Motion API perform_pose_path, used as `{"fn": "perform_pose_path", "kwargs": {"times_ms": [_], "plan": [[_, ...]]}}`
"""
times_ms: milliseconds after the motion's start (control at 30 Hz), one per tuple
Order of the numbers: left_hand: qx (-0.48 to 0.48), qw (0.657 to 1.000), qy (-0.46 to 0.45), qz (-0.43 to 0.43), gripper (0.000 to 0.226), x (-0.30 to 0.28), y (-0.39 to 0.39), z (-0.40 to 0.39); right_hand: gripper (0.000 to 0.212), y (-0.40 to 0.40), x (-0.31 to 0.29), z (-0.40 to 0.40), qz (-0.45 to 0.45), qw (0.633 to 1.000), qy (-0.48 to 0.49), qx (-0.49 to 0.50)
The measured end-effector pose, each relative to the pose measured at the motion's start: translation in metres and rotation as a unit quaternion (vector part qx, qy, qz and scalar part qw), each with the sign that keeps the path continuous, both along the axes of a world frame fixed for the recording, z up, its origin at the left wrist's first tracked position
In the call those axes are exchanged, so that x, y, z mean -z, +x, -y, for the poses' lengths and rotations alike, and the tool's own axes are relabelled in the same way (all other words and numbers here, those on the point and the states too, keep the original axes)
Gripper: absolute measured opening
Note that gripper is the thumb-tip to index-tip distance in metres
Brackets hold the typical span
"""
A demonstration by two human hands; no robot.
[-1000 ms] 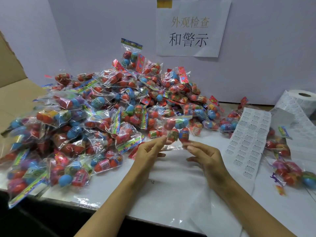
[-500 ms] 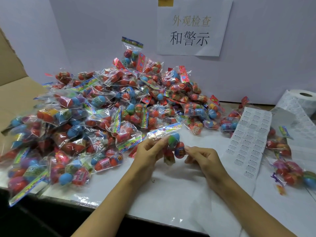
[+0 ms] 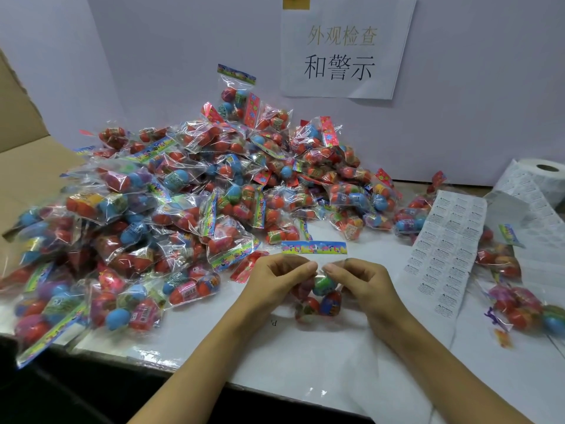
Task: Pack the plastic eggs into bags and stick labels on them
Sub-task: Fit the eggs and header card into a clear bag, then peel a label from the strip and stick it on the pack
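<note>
A clear bag (image 3: 316,296) of plastic eggs (image 3: 324,285) is held upright just above the white table (image 3: 305,362), in front of the person and near the table's front edge. Its long axis runs top to bottom: the printed header strip (image 3: 314,248) is at the top, lying level from left to right, and the eggs hang at the bottom. The bag is pinched just below the header by both hands. The left hand (image 3: 275,280) is curled on the bag's left side, thumb and forefinger closed on the film; the right hand (image 3: 363,281) is curled in the same way on the right side. The fingertips of the two hands nearly meet at the middle.

A large pile of filled bags (image 3: 189,209) is heaped to the left and behind. A label sheet (image 3: 443,255) lies flat to the right, with a label roll (image 3: 541,179) beyond it. A few more bags (image 3: 516,307) lie at the far right. A paper sign (image 3: 345,50) is taped to the wall.
</note>
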State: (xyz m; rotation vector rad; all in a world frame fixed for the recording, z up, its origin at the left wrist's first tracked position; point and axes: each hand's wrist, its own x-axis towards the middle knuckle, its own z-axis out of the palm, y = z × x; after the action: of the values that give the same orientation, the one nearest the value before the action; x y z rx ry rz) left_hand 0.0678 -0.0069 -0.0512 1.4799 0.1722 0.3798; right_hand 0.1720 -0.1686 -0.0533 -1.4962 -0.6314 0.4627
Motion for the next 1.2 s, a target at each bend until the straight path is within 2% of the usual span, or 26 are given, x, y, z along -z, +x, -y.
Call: {"fn": "perform_pose_path", "kwargs": {"times_ms": [167,367,533,633,700,767,900,967,1033,1067,1100,1133,1200], "plan": [[-0.014,1.000,0.007,-0.013,0.021,0.000,-0.001,-0.001,0.031,0.002,0.001,-0.001,-0.009,1.000,0.014,0.011],[-0.031,0.998,-0.043,-0.024,0.021,0.001,0.001,-0.003,0.031,0.004,0.001,0.000,-0.024,0.999,0.013,0.045],[-0.058,0.998,-0.024,-0.018,0.066,0.003,0.004,-0.002,0.041,0.005,0.000,0.001,-0.057,0.996,0.020,0.069],[-0.125,0.992,0.004,-0.013,0.065,0.005,0.004,-0.004,0.052,0.005,-0.001,0.000,-0.081,0.994,0.039,0.064],[-0.173,0.983,0.060,-0.009,0.055,0.007,0.006,-0.004,0.063,0.006,-0.002,-0.001,-0.099,0.991,0.046,0.075],[-0.221,0.964,0.146,-0.007,0.051,0.010,0.007,-0.002,0.065,0.008,-0.002,-0.002,-0.111,0.988,0.067,0.087],[-0.293,0.902,0.318,0.010,0.058,0.013,0.007,0.002,0.041,0.006,-0.005,-0.001,-0.146,0.979,0.127,0.064],[-0.321,0.851,0.415,0.032,0.053,0.008,0.005,0.006,0.032,0.005,-0.009,0.000,-0.154,0.976,0.148,0.054],[-0.365,0.768,0.521,0.070,0.040,0.003,0.007,0.011,0.034,0.005,-0.012,0.000,-0.167,0.970,0.169,0.052],[-0.360,0.744,0.552,0.108,0.030,0.002,0.009,0.014,0.036,0.005,-0.014,0.000,-0.178,0.966,0.182,0.050],[-0.323,0.745,0.565,0.147,0.020,0.001,0.012,0.020,0.038,0.005,-0.015,0.000,-0.190,0.961,0.196,0.046],[-0.264,0.761,0.567,0.170,0.011,0.000,0.013,0.029,0.040,0.006,-0.017,0.001,-0.202,0.955,0.211,0.044],[-0.149,0.803,0.559,0.143,0.004,-0.001,0.017,0.051,0.044,0.008,-0.019,0.004,-0.222,0.944,0.240,0.039]]}}
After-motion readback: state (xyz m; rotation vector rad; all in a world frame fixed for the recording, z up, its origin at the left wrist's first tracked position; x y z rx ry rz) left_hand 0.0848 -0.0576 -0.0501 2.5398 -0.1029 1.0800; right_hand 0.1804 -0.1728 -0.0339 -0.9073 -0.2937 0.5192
